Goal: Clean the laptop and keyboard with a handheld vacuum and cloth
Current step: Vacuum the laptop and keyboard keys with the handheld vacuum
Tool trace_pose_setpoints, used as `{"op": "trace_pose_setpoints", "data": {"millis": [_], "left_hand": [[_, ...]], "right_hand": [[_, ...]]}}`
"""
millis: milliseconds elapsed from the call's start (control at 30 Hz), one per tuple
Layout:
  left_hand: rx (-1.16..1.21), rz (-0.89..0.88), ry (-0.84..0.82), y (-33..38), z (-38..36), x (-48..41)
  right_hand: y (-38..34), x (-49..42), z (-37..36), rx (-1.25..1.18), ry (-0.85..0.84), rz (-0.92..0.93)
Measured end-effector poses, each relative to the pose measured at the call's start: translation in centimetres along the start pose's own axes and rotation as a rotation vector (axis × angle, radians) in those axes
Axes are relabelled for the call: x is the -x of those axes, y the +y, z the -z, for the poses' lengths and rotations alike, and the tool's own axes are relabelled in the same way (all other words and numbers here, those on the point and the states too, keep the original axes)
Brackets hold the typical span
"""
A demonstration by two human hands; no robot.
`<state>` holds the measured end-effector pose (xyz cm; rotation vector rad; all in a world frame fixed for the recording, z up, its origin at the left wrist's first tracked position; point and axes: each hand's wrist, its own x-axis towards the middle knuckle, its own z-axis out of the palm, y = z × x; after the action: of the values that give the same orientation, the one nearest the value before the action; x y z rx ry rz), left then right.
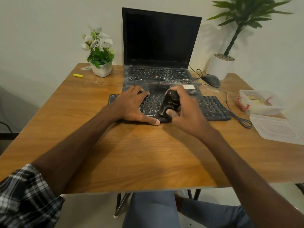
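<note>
The right hand point(185, 111) grips the black vacuum point(170, 102), nose down on the keyboard point(212, 107). At its nine o'clock the left hand point(131, 106) lies spread flat on the keys. The dusty laptop point(158, 74) stands at twelve o'clock.

We note a wooden table point(115, 153) with pale dust streaked across its far left part. At the far left stands a small white pot point(101, 69) of white flowers point(98, 38) and green leaves. A short yellow stick point(78, 75) lies just left of it, apart from the pot. At the far right a dark mouse point(210, 80) rests on the table, its black cable point(236, 116) looping toward the near right. Behind it is a tall green plant point(243, 15) in a white pot point(219, 66) topped with pebbles; we cannot tell whether it stands on the table. At the right edge sits a clear plastic box point(261, 104) with red clips, something pale inside. A clear lid point(278, 129) lies just nearer.
</note>
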<state>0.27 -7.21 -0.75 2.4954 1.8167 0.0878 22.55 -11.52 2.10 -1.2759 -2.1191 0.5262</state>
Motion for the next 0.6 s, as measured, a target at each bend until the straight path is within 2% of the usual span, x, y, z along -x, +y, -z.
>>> {"op": "trace_pose_setpoints", "data": {"millis": [167, 367, 467, 600], "left_hand": [[-0.009, -0.008, 0.006, -0.5, -0.2, -0.2], [0.085, -0.012, -0.065, -1.7, 0.5, 0.4], [0.14, 0.035, -0.119, -3.3, 0.9, 1.7], [0.181, 0.095, -0.104, -6.1, 0.8, 3.8]], "right_hand": [[0.7, 1.1, 1.5, -0.051, -0.081, -0.005], [3.0, 1.8, 4.0, 0.008, 0.143, -0.123], [3.4, 2.1, 4.2, -0.009, 0.208, -0.147], [3.6, 2.2, 3.2, -0.027, 0.258, -0.146]]}}
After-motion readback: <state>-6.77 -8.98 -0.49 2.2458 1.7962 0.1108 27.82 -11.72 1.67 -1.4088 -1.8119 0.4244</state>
